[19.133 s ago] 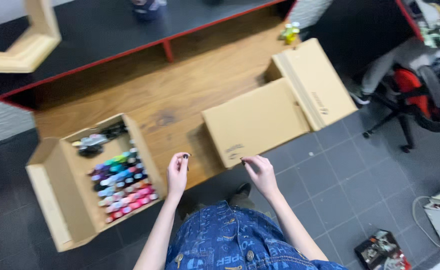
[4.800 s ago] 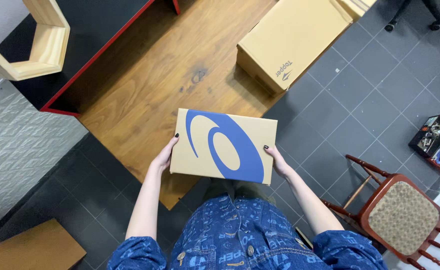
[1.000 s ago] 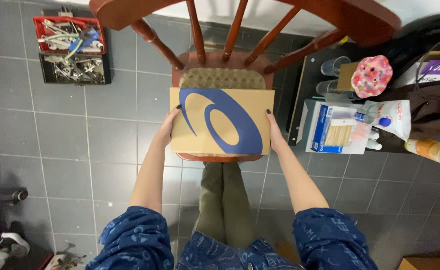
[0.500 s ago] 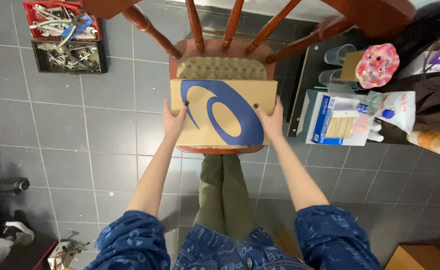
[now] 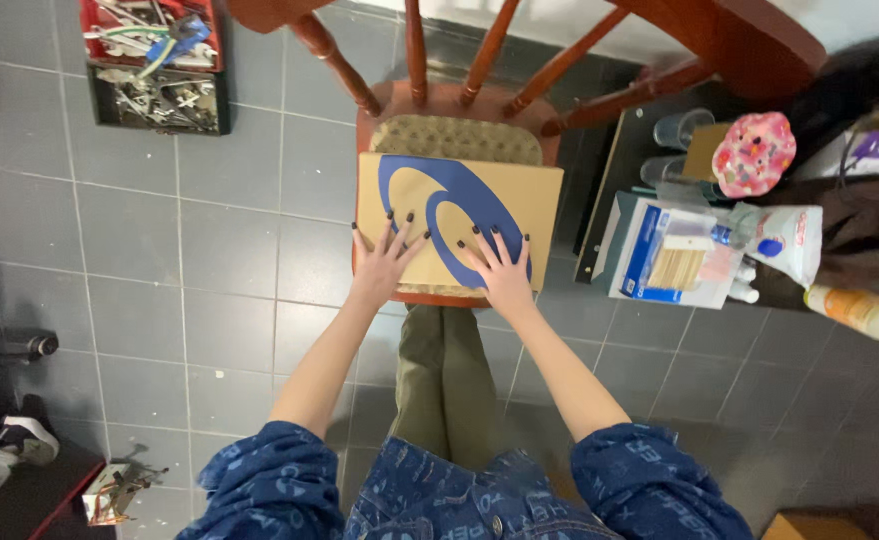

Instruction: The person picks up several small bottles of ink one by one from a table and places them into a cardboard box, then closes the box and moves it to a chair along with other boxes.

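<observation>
Flat tan cardboard box with a large blue swirl on its lid: lying on the padded seat of a red-brown wooden spindle-back chair, covering most of the seat, front edge of box close to front edge of seat, a strip of beige cushion showing beyond its far edge.

Left hand: palm down on the lid near the box's front left corner, fingers spread and flat, dark-painted nails; pressing or resting only, nothing gripped.

Right hand: palm down on the lid at the front edge, right of centre, fingers fanned out over the blue swirl; likewise flat and open, clasping nothing.

Blue patterned denim sleeves and olive-green trousers: below the chair's front edge, legs just before the seat.

Grey tiled floor: carrying the chair.

Open red and black toolbox full of metal tools: on the floor, well left of the chair back.

Low dark shelf: just right of the chair, bearing a blue and white carton with a pale brush on top, a pink speckled round object, clear plastic cups, a white tube.

Orange-capped cream bottle: lying at the far right.
</observation>
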